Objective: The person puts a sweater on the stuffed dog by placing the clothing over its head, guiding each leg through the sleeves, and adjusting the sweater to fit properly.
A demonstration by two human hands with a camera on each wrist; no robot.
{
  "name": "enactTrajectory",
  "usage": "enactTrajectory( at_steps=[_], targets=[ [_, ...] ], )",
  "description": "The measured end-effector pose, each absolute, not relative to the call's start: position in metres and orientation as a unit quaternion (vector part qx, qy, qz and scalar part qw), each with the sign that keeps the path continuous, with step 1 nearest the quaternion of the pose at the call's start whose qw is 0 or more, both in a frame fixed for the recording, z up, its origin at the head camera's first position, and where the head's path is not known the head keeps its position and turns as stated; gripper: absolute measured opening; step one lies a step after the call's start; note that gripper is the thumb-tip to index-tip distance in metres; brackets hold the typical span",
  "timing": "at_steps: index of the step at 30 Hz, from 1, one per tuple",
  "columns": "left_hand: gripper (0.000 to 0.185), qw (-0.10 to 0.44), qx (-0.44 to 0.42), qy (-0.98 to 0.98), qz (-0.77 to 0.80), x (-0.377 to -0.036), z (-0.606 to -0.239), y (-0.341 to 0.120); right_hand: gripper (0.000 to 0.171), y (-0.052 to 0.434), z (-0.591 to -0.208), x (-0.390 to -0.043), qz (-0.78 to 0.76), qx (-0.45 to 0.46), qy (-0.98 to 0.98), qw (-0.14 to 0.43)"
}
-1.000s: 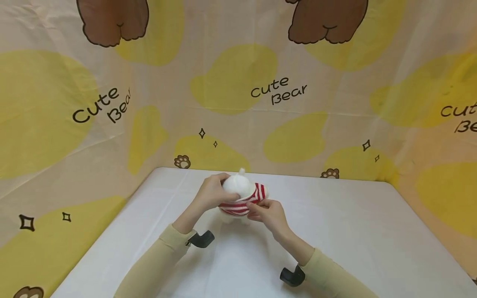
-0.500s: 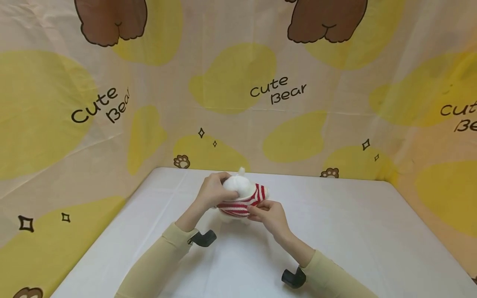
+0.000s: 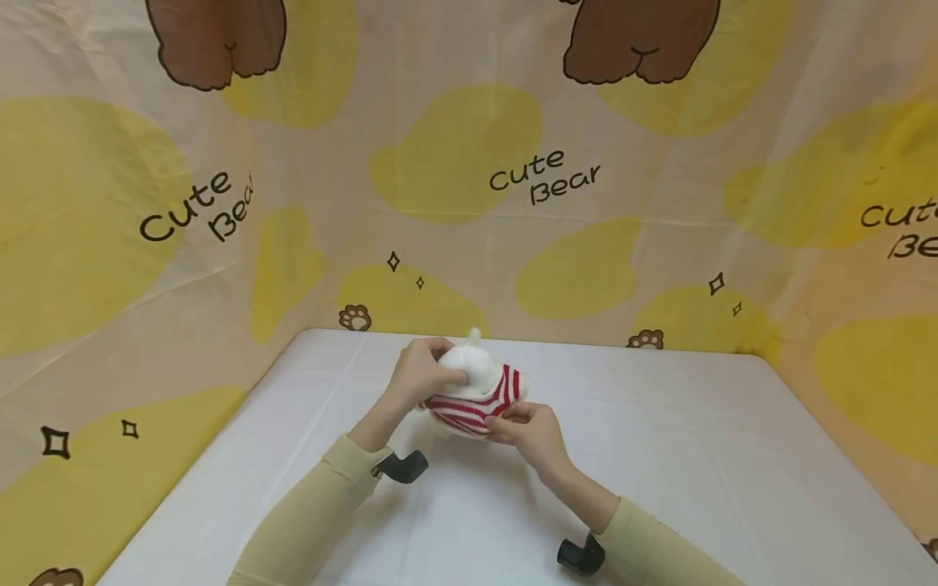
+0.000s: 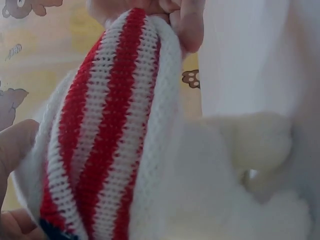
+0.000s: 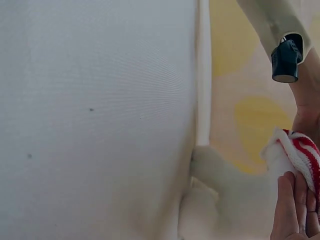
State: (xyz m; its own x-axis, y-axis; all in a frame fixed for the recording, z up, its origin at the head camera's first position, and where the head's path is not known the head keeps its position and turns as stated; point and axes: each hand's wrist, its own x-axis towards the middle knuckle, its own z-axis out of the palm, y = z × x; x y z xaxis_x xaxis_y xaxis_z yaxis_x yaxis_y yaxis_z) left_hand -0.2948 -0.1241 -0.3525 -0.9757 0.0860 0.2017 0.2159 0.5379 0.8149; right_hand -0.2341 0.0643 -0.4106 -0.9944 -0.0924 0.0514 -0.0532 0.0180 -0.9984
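A white plush toy (image 3: 466, 364) wears a red-and-white striped knit sweater (image 3: 469, 408) over the middle of the table. My left hand (image 3: 421, 376) grips the toy's left side, thumb across its white upper part. At the sweater's lower right edge, my right hand (image 3: 533, 431) pinches the knit between thumb and fingers. The left wrist view shows the striped knit (image 4: 112, 120) stretched close up, with a dark blue patch low on it. Pale stubby plush limbs (image 4: 265, 145) stick out beside it. Fingers (image 5: 285, 200) of my right hand lie along the sweater's white trim in the right wrist view.
A white-covered table (image 3: 659, 456) stands against a cloth backdrop (image 3: 454, 163) printed with yellow patches, bears and lettering. Black camera mounts (image 3: 405, 467) hang at both cuffs, close over the tabletop.
My right hand has moved slightly down, drawing the sweater's lower edge down with it, so less of the toy's underside shows. The left hand keeps its grip, nearly still.
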Motion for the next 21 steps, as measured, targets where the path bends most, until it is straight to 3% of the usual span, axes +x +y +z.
enactTrajectory(
  at_steps=[21],
  targets=[
    [0.029, 0.052, -0.049, -0.845, -0.531, -0.309, -0.356, -0.132, 0.018, 0.056, -0.418, -0.231, -0.641, -0.062, 0.765, 0.0]
  ],
)
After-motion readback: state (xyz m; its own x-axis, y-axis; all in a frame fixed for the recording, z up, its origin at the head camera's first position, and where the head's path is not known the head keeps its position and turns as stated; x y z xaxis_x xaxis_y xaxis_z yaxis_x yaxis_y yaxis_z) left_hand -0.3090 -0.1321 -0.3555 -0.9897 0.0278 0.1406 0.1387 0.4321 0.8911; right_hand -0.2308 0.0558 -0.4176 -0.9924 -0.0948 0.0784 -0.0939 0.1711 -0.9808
